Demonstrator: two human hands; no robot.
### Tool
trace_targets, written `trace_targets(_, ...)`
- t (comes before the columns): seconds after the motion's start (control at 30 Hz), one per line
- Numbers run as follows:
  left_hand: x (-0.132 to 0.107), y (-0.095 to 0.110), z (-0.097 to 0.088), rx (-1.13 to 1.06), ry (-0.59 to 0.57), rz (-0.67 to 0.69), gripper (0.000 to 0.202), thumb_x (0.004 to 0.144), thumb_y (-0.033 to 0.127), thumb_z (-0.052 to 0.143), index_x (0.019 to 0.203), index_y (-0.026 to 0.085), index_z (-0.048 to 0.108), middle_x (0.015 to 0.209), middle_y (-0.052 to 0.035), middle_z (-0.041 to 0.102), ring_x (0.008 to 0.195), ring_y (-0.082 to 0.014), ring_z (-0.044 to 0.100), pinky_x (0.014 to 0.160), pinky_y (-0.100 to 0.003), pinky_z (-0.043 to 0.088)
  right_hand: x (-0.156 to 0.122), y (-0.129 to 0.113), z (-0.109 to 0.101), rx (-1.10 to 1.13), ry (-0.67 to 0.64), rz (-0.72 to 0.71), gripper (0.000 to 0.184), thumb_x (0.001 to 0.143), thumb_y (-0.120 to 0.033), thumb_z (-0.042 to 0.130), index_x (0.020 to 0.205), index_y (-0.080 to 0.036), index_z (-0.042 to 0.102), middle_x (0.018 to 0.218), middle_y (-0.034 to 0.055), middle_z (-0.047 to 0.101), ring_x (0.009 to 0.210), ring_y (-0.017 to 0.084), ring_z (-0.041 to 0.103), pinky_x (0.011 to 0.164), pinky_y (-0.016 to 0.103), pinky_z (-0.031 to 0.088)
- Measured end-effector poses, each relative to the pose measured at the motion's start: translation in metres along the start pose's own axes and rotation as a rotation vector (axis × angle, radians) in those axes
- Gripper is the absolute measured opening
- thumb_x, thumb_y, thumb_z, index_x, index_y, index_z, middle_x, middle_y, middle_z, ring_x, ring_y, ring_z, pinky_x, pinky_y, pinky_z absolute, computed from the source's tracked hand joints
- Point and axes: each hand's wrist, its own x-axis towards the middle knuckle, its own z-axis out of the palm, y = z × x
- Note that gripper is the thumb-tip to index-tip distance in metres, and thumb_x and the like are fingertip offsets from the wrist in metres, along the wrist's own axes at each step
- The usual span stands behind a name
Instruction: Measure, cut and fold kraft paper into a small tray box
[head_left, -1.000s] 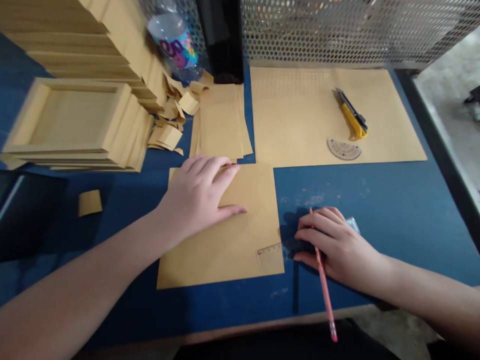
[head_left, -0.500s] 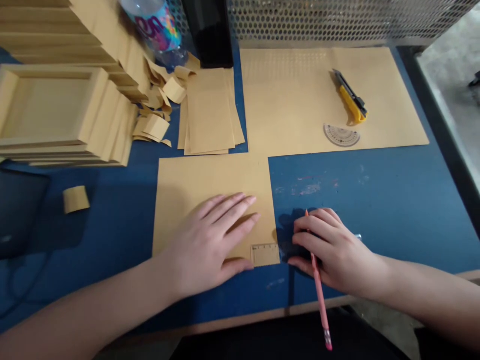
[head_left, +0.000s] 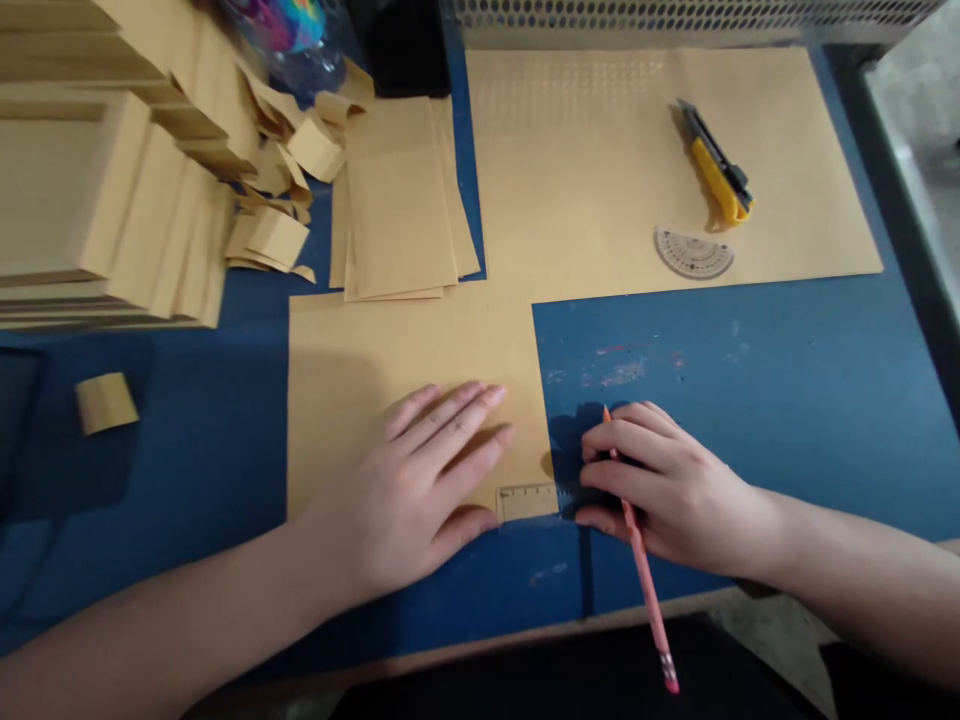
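A sheet of brown paper [head_left: 337,350] lies on the blue table, and my left hand [head_left: 420,490] rests flat on it with fingers stretched out. Across the sheet's lower right corner lies a clear ruler [head_left: 527,501]; the left thumb tip is at its end. My right hand [head_left: 667,480] is just right of the sheet's edge, fingers bent over the ruler, whose other part is hidden under the hand. A pink pencil [head_left: 646,580] is tucked between the right fingers, eraser end towards me.
On a larger brown sheet [head_left: 570,180] at the back lie a yellow cutter knife [head_left: 716,165] and a clear protractor [head_left: 693,253]. Cut paper pieces [head_left: 397,200], curled scraps [head_left: 277,235] and stacked brown trays [head_left: 142,220] stand left, beside a bottle [head_left: 307,60] and a black object [head_left: 401,45].
The view has shifted slightly, so the things at the back sit higher in the picture. Both hands, the ruler and the pencil keep nearly the same places on the table.
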Motion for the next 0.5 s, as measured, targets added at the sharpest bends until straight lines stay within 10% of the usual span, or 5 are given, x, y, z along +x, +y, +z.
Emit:
trace_targets(0.23,0.001,0.019,-0.007,-0.073,0.09,0.201,0.017,0.098,0.013,0.068,0.112,0.01,0.075,0.105,-0.0105,0.077,0.095,-0.0252,0.071,0.089,-0.043,0.058,0.007,0.002,-0.001,0.013,0.009,0.002,0.015,0.101,-0.03,0.068,0.095,-0.017,0.069,0.102,0.0098,0.068,0.091,0.022,0.058,0.084,0.039,0.052)
trace_targets(0.5,0.001,0.021,-0.008,-0.121,0.097,0.147,0.015,0.098,0.009,0.065,0.11,0.008,0.075,0.102,-0.0096,0.076,0.094,-0.0242,0.07,0.087,-0.042,0.058,0.012,0.001,-0.005,0.012,-0.002,0.006,0.015,0.101,-0.029,0.068,0.091,-0.017,0.07,0.101,0.0094,0.069,0.089,0.02,0.058,0.082,0.037,0.053)
